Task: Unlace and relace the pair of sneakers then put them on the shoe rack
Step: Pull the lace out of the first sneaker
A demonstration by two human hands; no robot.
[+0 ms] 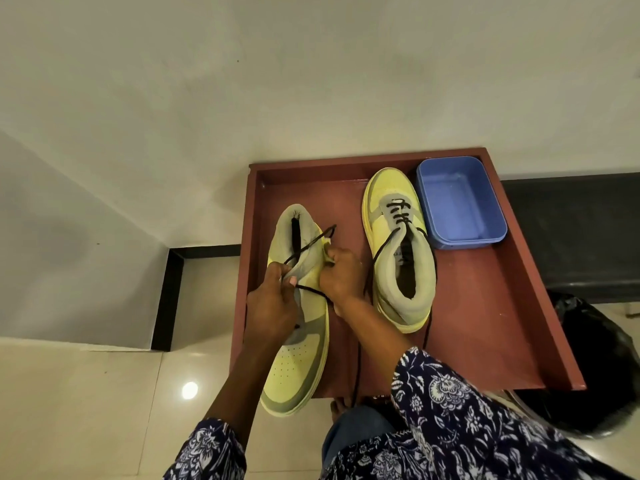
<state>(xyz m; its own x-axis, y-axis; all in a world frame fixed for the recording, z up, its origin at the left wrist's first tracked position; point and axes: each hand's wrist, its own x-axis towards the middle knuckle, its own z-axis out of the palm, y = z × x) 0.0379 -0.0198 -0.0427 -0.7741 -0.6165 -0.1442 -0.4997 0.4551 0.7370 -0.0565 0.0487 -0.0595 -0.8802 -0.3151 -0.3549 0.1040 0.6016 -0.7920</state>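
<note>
A yellow and grey sneaker (pixel 298 362) lies on the left side of the red-brown shoe rack top (pixel 485 323), its toe pointing toward me and hanging over the front edge. My left hand (pixel 273 306) pinches its black lace (pixel 311 242) at the tongue. My right hand (pixel 341 275) grips the right side of the collar and the lace. The second sneaker (pixel 398 251) stands on the rack to the right, toe away from me, partly laced, with its loose black lace (pixel 358 362) trailing down over the front edge.
A blue plastic tub (pixel 460 202) sits at the rack's back right, next to the second sneaker. A black bag (pixel 595 368) lies on the floor to the right. The white wall (pixel 207 98) is behind the rack. Glossy floor tiles (pixel 86 393) spread to the left.
</note>
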